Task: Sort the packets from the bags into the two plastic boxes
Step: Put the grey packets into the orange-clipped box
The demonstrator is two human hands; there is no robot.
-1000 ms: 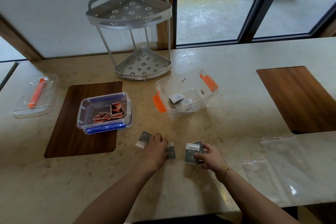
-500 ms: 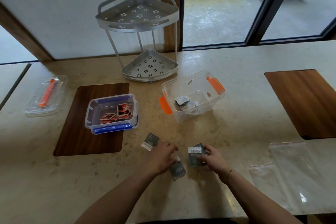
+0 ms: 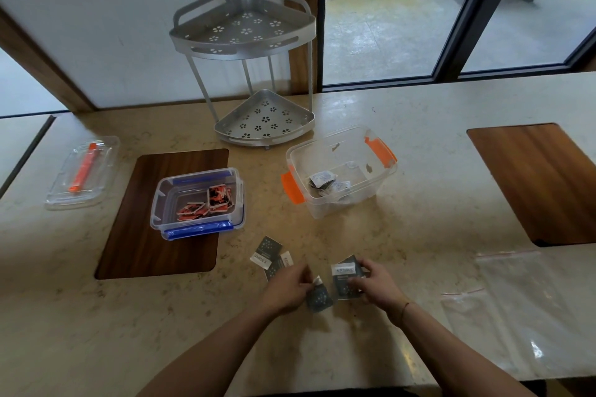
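Gathering dark packets: left hand (image 3: 290,288) pinching one packet (image 3: 319,298), right hand (image 3: 374,282) gripping a small stack (image 3: 346,277). Two more packets (image 3: 271,256) lying loose on surface (image 3: 419,229). Red packets (image 3: 206,203) already boxed in blue-clipped box (image 3: 196,203); orange-clipped box (image 3: 338,171) partly filled; bags (image 3: 522,306) apparently emptied.

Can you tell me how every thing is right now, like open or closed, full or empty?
blue-clip box: open, red packets inside
orange-clip box: open, a few dark packets inside
clear lid: off, lying flat on the counter
plastic bags: flat, look empty
metal rack: upright, both shelves bare
left hand: pinching a dark packet
right hand: holding dark packets
two loose packets: flat on the counter
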